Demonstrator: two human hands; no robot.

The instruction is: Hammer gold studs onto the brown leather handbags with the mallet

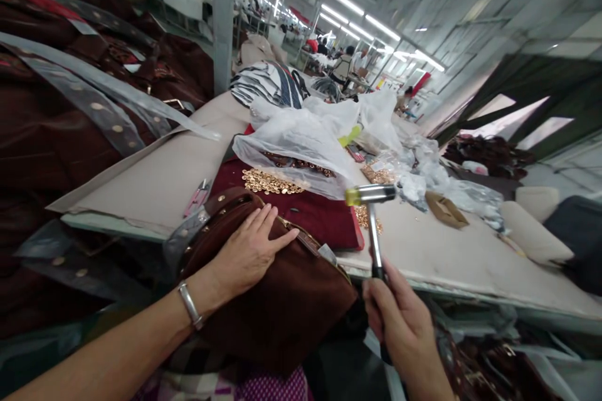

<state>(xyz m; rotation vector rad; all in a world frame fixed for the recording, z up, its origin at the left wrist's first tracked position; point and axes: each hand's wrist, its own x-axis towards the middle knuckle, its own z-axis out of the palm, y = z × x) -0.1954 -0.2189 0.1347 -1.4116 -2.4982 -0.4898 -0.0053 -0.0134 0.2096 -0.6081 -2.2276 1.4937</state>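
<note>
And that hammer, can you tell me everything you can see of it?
The hammer is upright, slightly tilted, with its head uppermost and lying roughly crosswise. One end of the head is yellow, the other dark, with a shiny, silvery stretch between. The slim shaft looks like polished metal and runs down into a black grip. The right hand is closed around that grip, hiding part of it; its lower end shows beneath. The head's materials can't be told for certain.

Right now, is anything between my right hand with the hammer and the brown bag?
Nothing visible stands between the right hand, gripping the hammer, and the near corner of the brown bag. The left hand lies across the bag's upper part, covering some of it.
</note>
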